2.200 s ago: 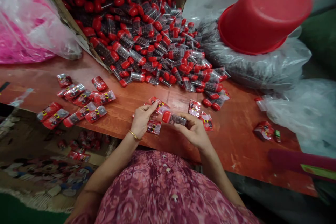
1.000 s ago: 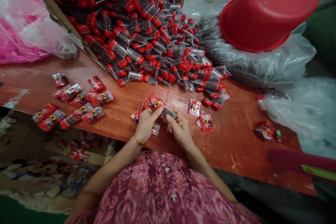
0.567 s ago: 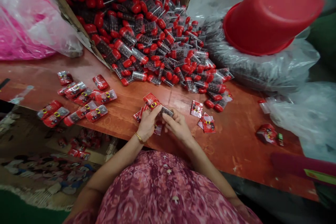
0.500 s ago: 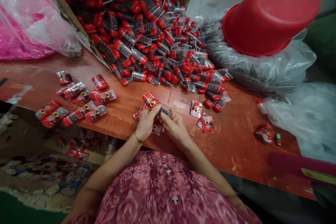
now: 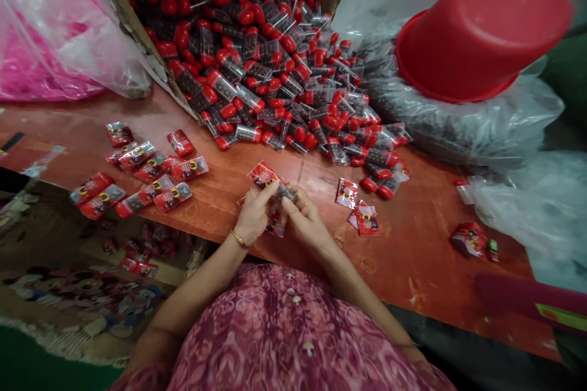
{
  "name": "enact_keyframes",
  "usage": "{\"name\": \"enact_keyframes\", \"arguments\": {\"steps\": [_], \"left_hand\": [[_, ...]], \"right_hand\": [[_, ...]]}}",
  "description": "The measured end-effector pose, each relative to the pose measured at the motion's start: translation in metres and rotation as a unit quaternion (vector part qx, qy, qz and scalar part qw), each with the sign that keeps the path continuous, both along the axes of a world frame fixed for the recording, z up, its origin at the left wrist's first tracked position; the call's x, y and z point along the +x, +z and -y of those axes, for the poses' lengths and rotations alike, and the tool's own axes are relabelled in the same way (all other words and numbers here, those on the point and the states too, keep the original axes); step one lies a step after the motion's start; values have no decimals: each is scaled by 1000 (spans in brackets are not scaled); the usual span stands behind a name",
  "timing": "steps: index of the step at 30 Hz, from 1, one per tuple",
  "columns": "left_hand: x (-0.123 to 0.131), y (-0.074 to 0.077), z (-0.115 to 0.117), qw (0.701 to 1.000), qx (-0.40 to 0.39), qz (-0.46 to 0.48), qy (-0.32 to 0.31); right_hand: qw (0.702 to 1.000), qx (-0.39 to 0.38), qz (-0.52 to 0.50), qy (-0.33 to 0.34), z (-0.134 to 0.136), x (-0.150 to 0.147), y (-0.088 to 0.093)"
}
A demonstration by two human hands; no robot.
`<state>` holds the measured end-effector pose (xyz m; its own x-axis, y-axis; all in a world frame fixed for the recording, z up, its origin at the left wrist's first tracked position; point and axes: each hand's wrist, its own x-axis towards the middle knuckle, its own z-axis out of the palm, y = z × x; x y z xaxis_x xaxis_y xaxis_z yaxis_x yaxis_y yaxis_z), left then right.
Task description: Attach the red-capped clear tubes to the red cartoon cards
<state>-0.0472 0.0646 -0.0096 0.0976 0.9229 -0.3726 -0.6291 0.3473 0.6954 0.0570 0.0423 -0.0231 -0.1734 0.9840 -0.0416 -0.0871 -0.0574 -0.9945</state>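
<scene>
My left hand (image 5: 254,215) pinches a small red printed wrapper sleeve (image 5: 262,175) just above the wooden table (image 5: 413,238). My right hand (image 5: 305,218) grips the end of a clear red-capped tube (image 5: 285,192) that sits partly inside that sleeve. Both hands are closed on the pair, close together at the near table edge. Loose red sleeves (image 5: 365,220) lie to the right of my hands. More lie under my hands, mostly hidden.
A big heap of red-capped tubes (image 5: 275,73) spills from a cardboard box behind. Wrapped tubes (image 5: 147,177) lie at the left. A red basin (image 5: 477,30) rests upturned on a plastic bag (image 5: 458,122). A pink-filled bag (image 5: 50,55) sits far left.
My right hand brought the bare tube over to the sleeve in my left hand, and the tube has gone further into the sleeve. Both hands drew closer together.
</scene>
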Motion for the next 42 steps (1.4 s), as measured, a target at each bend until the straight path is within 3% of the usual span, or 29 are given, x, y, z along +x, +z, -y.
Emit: {"name": "enact_keyframes", "arguments": {"steps": [2,7,9,12,15,17,19,21,23,26,28,30,32,34,37,42], "left_hand": [[-3,4,-1,1000,-15,-3,-7],[1,-1,7,998,-22,23,-52],[-4,-4,7,998,-37,22,-37],[-28,-4,0,996,-83,24,18],[-65,-1,-13,979,-135,35,147],[-87,2,-20,956,-120,37,266],[-99,5,-24,940,-85,45,327],[-99,6,-22,944,-69,50,320],[-89,4,-16,962,-78,17,263],[-65,-2,-3,974,-34,-171,142],[-52,-8,2,928,71,-359,61],[-44,-15,2,836,175,-519,-14],[-41,-21,-2,748,226,-620,-71],[-41,-25,-8,696,234,-671,-103],[-42,-30,-12,669,238,-694,-121],[-41,-32,-12,666,267,-690,-95]], "right_hand": [[999,-21,-27,28,-2,3,2],[998,-59,-20,-14,-9,-3,1],[998,-51,26,-21,-13,-6,-2],[985,40,164,-28,-23,-5,-4],[918,159,360,-37,-46,-4,1],[857,223,464,-34,-67,-7,3],[805,263,532,-15,-90,-12,3],[765,273,583,-5,-110,-18,-2],[737,275,617,-1,-120,-18,-9],[724,284,628,3,-116,-4,-21],[728,289,622,-5,-103,12,-27],[732,289,617,-23,-86,30,-30],[738,285,610,-45,-68,44,-31],[750,281,596,-62,-53,53,-31],[771,280,565,-93,-35,55,-28],[802,293,502,-136,-19,41,-21]]}}
